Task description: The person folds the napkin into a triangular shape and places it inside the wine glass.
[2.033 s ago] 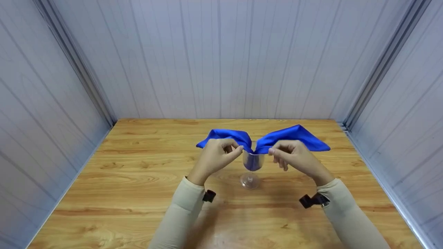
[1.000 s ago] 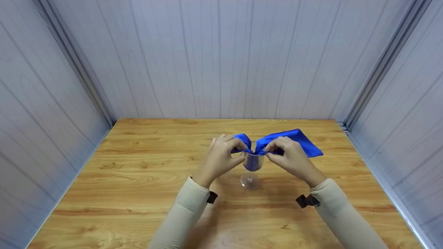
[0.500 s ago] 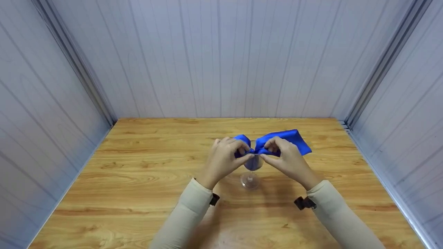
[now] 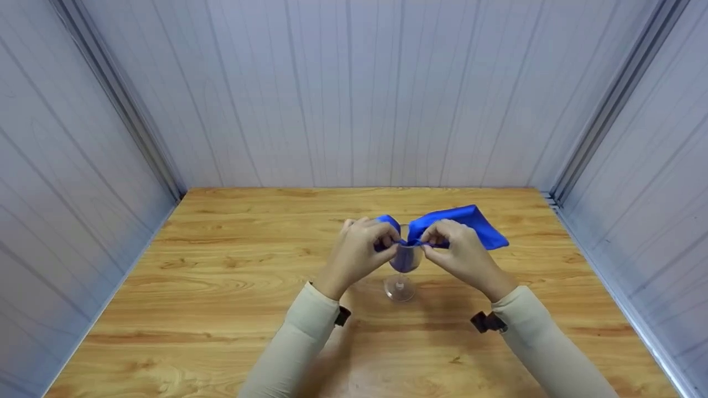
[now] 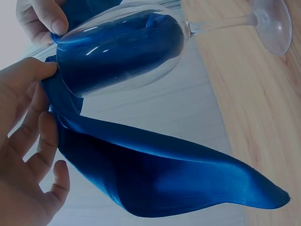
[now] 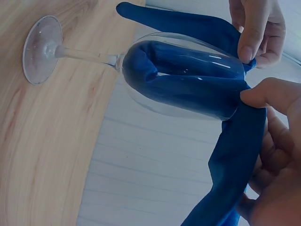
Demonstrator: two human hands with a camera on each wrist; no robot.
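A clear stemmed wine glass [image 4: 399,289] stands upright on the table. A blue cloth napkin [image 4: 459,219] is tucked into its bowl, and two ends spill over opposite sides of the rim. My left hand [image 4: 359,251] pinches the napkin at the left of the rim, thumb against the glass edge. On the other side my right hand [image 4: 462,254] pinches the fold by the rim between thumb and fingers. In the left wrist view the left end of the napkin [image 5: 164,174] hangs out in a long point. The right wrist view shows the cloth bunched inside the bowl [image 6: 183,80].
The wood-grain table [image 4: 221,287] extends around the glass. White panelled walls [image 4: 354,94] rise at the back and both sides. Dark wrist cameras [image 4: 485,322] sit on both sleeves.
Both hands have moved inward to the glass rim and now pinch the napkin there. The napkin's left end is now mostly behind the left hand, and its right end hangs slightly lower.
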